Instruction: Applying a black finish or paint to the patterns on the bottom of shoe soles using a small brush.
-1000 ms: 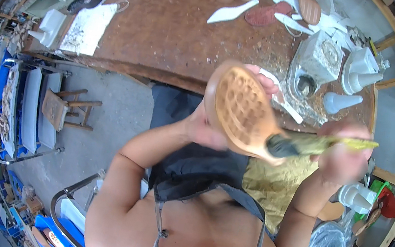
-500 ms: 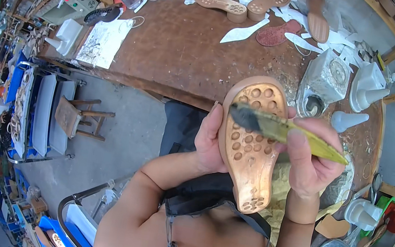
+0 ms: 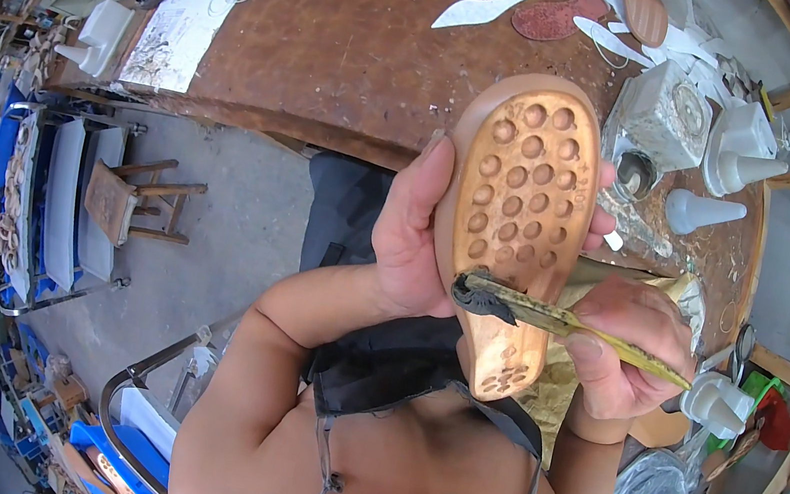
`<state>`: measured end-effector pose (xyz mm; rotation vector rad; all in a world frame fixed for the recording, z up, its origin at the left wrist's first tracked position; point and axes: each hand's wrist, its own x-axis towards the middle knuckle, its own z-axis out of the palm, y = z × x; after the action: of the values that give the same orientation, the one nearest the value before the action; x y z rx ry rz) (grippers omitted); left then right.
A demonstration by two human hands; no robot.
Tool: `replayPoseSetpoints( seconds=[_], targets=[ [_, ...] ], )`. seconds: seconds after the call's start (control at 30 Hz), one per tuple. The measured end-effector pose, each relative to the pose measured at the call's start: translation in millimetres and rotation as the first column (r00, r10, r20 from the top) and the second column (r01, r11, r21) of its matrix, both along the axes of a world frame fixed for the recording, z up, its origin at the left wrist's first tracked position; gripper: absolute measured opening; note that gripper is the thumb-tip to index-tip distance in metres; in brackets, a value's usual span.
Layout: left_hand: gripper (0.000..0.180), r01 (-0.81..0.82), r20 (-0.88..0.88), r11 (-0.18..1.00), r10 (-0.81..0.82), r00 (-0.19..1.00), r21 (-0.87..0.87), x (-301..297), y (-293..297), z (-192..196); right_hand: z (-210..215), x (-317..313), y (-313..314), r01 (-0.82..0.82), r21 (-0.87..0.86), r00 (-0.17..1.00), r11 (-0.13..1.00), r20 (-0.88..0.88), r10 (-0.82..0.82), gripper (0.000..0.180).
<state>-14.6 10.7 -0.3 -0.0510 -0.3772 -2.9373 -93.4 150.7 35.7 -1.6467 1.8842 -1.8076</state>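
A tan shoe sole with rows of round hollows faces up in front of my body, its narrow heel end toward me. My left hand grips it from the left and beneath; fingertips show past its right edge. The hollowed face looks wet and glossy. In my right hand is a brush with a yellow, stained handle, pinched between thumb and fingers. Its dark bristles touch the sole's narrowing waist near the left edge.
Beyond the sole lies a brown worktable with white cut pieces, a red insole and other soles. At right stand a smeared white dispenser and a pale cone-shaped nozzle. A wooden stool and tray rack are at left.
The brush has moved from the sole's wide upper part down to its waist, my right hand going with it. The sole sits higher in view, and the view has shifted slightly.
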Motion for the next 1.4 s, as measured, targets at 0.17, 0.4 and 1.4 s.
replayPoseSetpoints(
  seconds=[0.17, 0.4, 1.4],
  targets=[
    [0.087, -0.031, 0.032, 0.995, 0.034, 0.999, -0.094, -4, -8, -5, -14, -4, 5, -0.022, -0.026, 0.999, 0.999, 0.038, 0.023, 0.019],
    [0.077, 0.117, 0.227, 0.992, -0.104, 0.968, -0.049, -9, -22, -66, -43, -70, 52, 0.404, 0.141, 0.702, 0.904, 0.585, -0.405, 0.018],
    [0.058, 0.113, 0.364, 0.933, 0.021, 0.931, -0.342, -16, -21, -103, -92, -143, 61, 0.537, 0.524, 0.683, 0.661, 0.191, -0.705, 0.015]
  ],
)
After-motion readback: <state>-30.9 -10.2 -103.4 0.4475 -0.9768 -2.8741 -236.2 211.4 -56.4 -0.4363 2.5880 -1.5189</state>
